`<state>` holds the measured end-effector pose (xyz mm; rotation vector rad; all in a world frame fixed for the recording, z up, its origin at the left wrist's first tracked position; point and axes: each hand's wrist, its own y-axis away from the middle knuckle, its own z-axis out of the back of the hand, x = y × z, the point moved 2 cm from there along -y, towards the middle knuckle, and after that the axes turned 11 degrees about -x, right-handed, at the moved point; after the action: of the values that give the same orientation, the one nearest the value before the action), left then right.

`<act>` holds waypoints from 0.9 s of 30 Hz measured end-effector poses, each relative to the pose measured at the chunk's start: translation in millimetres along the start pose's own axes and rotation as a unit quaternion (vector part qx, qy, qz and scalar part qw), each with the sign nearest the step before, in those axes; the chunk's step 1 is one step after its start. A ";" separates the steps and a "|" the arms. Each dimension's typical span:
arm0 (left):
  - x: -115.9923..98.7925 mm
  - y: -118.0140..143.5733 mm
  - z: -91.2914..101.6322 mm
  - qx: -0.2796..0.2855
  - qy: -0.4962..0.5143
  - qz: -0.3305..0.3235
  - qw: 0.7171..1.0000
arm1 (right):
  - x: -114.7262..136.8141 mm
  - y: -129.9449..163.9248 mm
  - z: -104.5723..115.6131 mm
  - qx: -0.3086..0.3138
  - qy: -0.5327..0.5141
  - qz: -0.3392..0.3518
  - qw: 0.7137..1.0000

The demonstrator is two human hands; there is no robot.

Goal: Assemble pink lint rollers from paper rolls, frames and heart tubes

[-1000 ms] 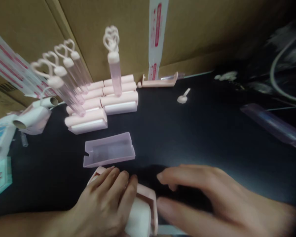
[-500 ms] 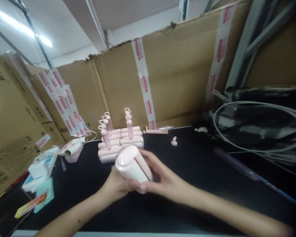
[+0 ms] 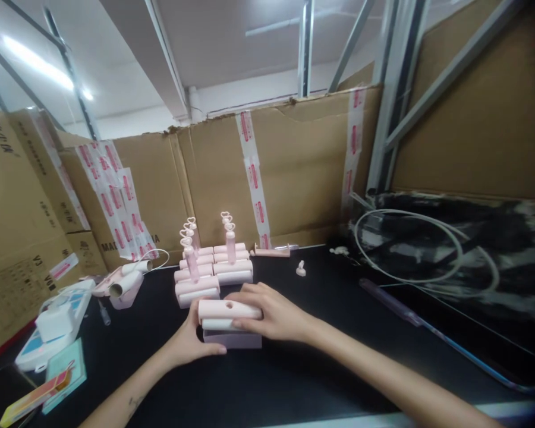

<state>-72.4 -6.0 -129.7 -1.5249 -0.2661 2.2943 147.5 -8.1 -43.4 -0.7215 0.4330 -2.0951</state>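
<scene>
Item: pink roller (image 3: 229, 313), seated on its translucent case (image 3: 232, 339), clasped between left hand (image 3: 191, 342) and right hand (image 3: 267, 313), both closed around it. Step, apparently: fitting together; pressing home looks due. Finished rollers (image 3: 213, 272) just beyond.

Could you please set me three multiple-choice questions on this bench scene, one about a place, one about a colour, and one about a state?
1. Where does the pink roller case sit?
A. on the translucent tray
B. inside a cardboard box
C. on the coiled cable

2. What colour is the work table?
A. white
B. black
C. green

3. How do the hands meet the roller case?
A. both hands on it
B. only the left hand
C. neither hand

Answers:
1 A, the case rests on top of the translucent tray.
2 B, the bare surface around the items is black.
3 A, the left hand cups its left end and the right hand covers its right end.
</scene>
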 end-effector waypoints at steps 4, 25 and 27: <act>-4.2 0.3 0.8 0.007 0.023 0.012 1.000 | 6.3 5.0 1.6 0.017 0.017 -0.004 1.000; -26.9 -0.9 1.6 0.054 -0.006 -0.020 0.998 | -175.7 -68.9 9.4 0.012 0.307 -0.224 0.925; -25.3 1.0 2.1 0.038 -0.008 -0.013 0.999 | -169.3 -60.1 6.2 0.020 0.305 -0.228 0.924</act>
<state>-65.8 -17.1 -107.8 -1.4583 -0.2002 2.2705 193.5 164.6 -63.1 -0.1190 0.5948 -2.7607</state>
